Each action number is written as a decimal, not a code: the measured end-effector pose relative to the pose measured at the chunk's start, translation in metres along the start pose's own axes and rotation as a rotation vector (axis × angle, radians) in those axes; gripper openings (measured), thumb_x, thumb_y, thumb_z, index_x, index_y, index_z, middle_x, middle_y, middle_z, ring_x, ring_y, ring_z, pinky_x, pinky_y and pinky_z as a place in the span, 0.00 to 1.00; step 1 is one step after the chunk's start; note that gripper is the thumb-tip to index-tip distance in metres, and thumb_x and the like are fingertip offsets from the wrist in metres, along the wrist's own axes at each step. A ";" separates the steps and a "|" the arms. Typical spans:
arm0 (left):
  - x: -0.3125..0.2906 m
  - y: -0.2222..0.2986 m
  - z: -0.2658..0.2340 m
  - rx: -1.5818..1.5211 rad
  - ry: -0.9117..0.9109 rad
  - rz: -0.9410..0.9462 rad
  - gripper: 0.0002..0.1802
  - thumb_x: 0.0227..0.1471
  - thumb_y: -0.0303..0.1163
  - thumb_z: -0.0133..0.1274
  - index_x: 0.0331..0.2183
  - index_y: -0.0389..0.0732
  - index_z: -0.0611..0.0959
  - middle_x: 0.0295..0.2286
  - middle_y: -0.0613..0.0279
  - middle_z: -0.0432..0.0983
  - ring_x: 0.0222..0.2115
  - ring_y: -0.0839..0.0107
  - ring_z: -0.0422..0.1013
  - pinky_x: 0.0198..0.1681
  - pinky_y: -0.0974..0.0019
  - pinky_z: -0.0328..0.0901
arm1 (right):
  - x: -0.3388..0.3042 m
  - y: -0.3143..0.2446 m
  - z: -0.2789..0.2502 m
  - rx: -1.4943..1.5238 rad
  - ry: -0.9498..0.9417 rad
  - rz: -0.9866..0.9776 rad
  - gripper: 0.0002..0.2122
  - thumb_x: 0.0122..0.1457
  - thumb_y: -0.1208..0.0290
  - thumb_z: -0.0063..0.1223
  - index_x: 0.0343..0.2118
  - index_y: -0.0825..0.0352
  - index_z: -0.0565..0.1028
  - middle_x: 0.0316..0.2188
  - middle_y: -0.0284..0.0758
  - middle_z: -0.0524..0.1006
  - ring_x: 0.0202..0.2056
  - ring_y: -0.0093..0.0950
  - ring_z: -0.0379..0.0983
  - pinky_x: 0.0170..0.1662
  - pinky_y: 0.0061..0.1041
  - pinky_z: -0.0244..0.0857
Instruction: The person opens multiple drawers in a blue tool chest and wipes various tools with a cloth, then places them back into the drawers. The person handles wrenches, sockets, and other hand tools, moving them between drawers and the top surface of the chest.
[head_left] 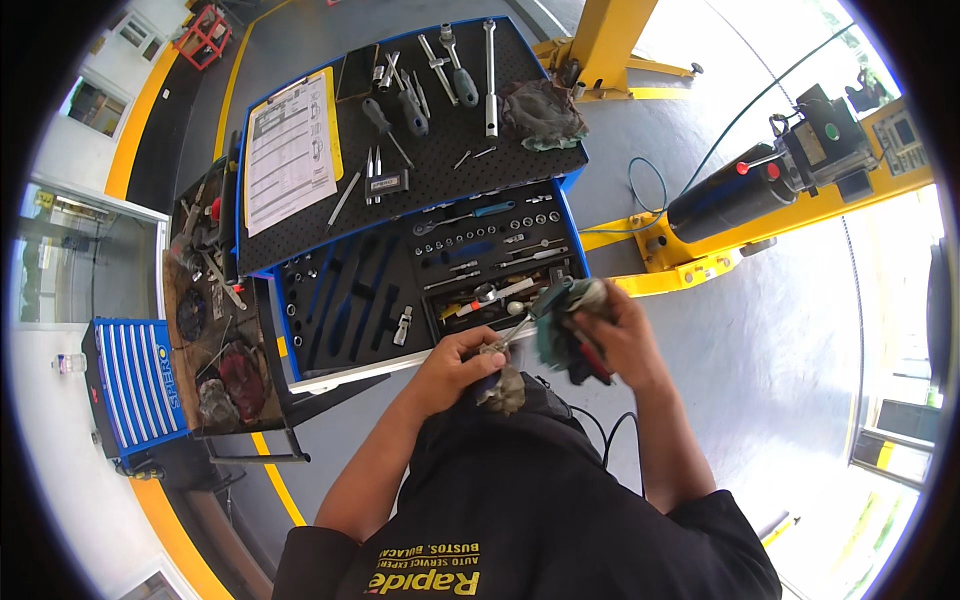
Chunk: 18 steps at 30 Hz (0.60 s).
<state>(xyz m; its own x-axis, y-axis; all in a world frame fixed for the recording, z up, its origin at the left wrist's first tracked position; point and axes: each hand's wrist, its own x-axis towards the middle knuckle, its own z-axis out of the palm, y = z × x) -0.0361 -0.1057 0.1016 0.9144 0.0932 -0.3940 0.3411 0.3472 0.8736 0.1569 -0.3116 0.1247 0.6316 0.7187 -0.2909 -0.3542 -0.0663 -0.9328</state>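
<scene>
My left hand point(457, 372) is closed around a tan rag point(503, 390) and a tool with a thin metal shaft point(516, 330). The tool's kind is hard to tell, as fingers and cloth cover much of it. Bunched in my right hand point(622, 328) is a dark green rag point(556, 335), with something red and black showing at its lower side. The shaft points up toward this rag. Both hands are in front of an open tool drawer point(440, 262), whose black foam holds sockets, a ratchet point(465, 218) and loose tools in a compartment.
Above the drawer, the cart's black top point(450, 150) carries screwdrivers, a long bar point(490, 80), a crumpled rag point(543, 112) and a clipboard point(295, 150). A cluttered metal tray point(200, 340) stands at left. Yellow lift parts point(690, 272) and a black cylinder point(725, 195) are at right.
</scene>
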 end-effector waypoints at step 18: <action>-0.047 0.006 -0.045 0.139 0.119 -0.021 0.21 0.69 0.39 0.54 0.53 0.33 0.80 0.42 0.62 0.81 0.45 0.75 0.73 0.52 0.66 0.67 | 0.042 -0.007 0.095 -0.637 -0.586 0.036 0.23 0.66 0.60 0.57 0.59 0.67 0.71 0.46 0.52 0.81 0.50 0.47 0.78 0.53 0.39 0.69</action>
<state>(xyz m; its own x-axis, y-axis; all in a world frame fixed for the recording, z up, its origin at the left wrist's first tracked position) -0.0867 -0.0658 0.1125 0.8773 0.2003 -0.4361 0.3938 0.2190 0.8927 0.1201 -0.2149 0.1390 0.1076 0.9381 -0.3291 0.1978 -0.3446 -0.9177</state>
